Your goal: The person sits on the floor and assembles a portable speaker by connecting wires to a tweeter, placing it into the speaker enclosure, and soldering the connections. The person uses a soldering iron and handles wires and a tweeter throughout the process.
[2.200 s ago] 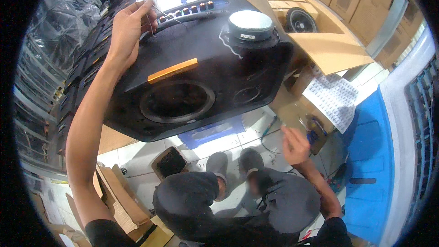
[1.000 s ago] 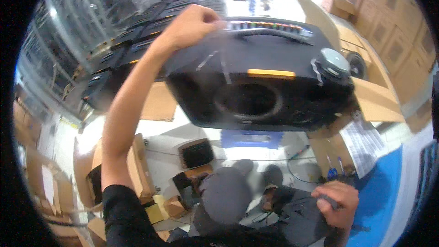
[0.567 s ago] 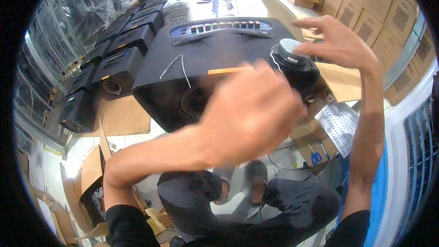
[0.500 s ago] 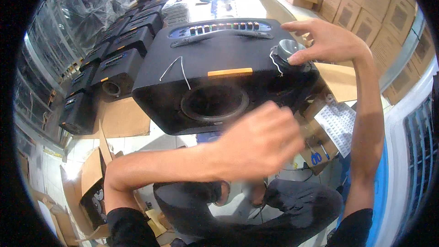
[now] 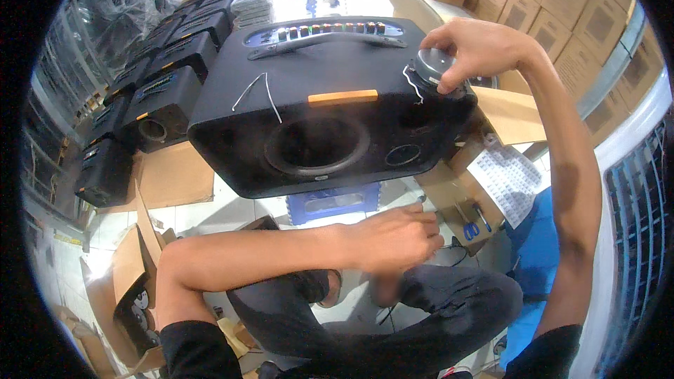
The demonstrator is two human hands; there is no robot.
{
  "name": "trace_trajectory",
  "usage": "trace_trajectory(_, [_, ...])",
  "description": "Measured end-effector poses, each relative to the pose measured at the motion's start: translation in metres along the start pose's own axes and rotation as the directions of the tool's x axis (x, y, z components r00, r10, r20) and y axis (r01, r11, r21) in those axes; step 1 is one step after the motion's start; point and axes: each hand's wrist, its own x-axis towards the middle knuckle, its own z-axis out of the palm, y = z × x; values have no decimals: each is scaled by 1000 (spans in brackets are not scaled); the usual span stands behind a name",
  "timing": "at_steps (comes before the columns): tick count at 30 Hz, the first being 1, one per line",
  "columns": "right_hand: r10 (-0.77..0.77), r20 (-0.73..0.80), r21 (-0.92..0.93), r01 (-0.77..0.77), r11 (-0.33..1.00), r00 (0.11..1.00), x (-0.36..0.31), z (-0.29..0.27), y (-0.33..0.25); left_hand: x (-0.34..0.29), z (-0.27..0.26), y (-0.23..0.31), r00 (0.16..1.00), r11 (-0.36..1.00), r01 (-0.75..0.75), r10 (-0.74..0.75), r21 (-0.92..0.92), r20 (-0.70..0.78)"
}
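Observation:
A black speaker cabinet (image 5: 232, 123) fills the middle, with a large round hole in its front and a carry handle (image 5: 326, 45) on top. At its top right corner my right hand (image 5: 477, 52) grips a small speaker driver (image 5: 434, 63) by its round metal back. White wires (image 5: 414, 84) trail from the driver. Below the cabinet's front, my left hand (image 5: 400, 238) is closed, knuckles up. A small greyish tip shows at its far side; what it holds is hidden. A loose white wire (image 5: 253, 91) bends over the cabinet's top edge beside an orange strip (image 5: 342, 97).
The cabinet stands on a blue stool (image 5: 333, 203). At right an open carton (image 5: 449, 186) holds blue-handled scissors (image 5: 470, 230) and a printed sheet (image 5: 509, 179). More black cabinets (image 5: 165, 105) line the left. Stacked cartons (image 5: 562, 21) rise at the back right. Another open carton (image 5: 116, 295) sits lower left.
My left hand has dropped down and away from the cabinet front, uncovering the smaller round hole there. My right fingers have closed in around the driver's back. The whole view has shifted slightly.

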Motion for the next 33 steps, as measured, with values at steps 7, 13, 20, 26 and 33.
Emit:
trace_trajectory(7, [6,-405,-37,-23,999,914,-34,31,-13,1,-12,-10,930,962,199,-246,-189,-274])
trace_trajectory(13, [86,-735,-43,-173,984,673,-81,87,-39,1,-34,-20,720,891,379,-454,-250,-525])
trace_trajectory(20, [114,-904,53,-156,986,412,-86,168,-48,6,-44,-24,502,859,437,-479,-266,-720])
trace_trajectory(26, [-31,-953,-92,-190,977,303,-86,202,-46,21,-36,-31,521,895,419,-373,-151,-768])
trace_trajectory(33, [-95,-953,-162,-215,963,289,-91,213,-41,29,-34,-41,568,890,443,-370,-107,-736])
